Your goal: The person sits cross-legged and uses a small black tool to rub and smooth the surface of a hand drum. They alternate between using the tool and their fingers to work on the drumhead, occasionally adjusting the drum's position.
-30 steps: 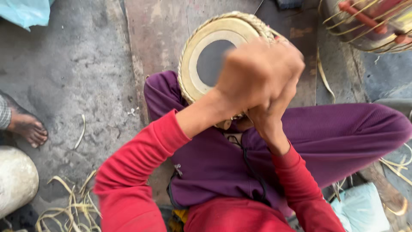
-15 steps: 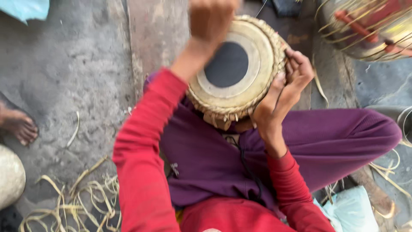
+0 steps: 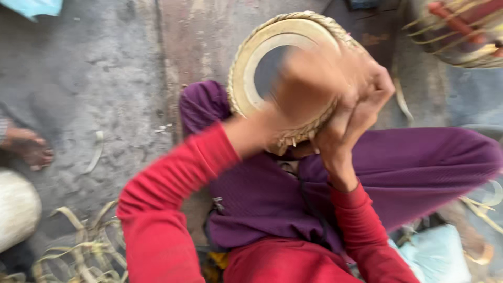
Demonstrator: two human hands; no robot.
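Currently striking the drum [image 3: 259,68] head: left hand [image 3: 306,86] is blurred over it, grip unreadable. Right hand [image 3: 361,105] clasps the rim. Next hit needs that rim held steady.

A grey concrete floor [image 3: 94,78] is showing stains and scuffing across the left of the view. A bare foot [image 3: 29,149] of another person is resting on it at the left edge. Below that, a pale rounded object [image 3: 15,207] is sitting at the frame's border, only partly in view. Loose pale strips [image 3: 78,246] are lying tangled on the floor at lower left, and one single strip [image 3: 95,152] is lying apart, nearer the foot. A light blue cloth [image 3: 34,6] is showing at the top left corner. A second laced drum [image 3: 461,31] is lying at upper right. A light blue bag [image 3: 435,254] is sitting at lower right.
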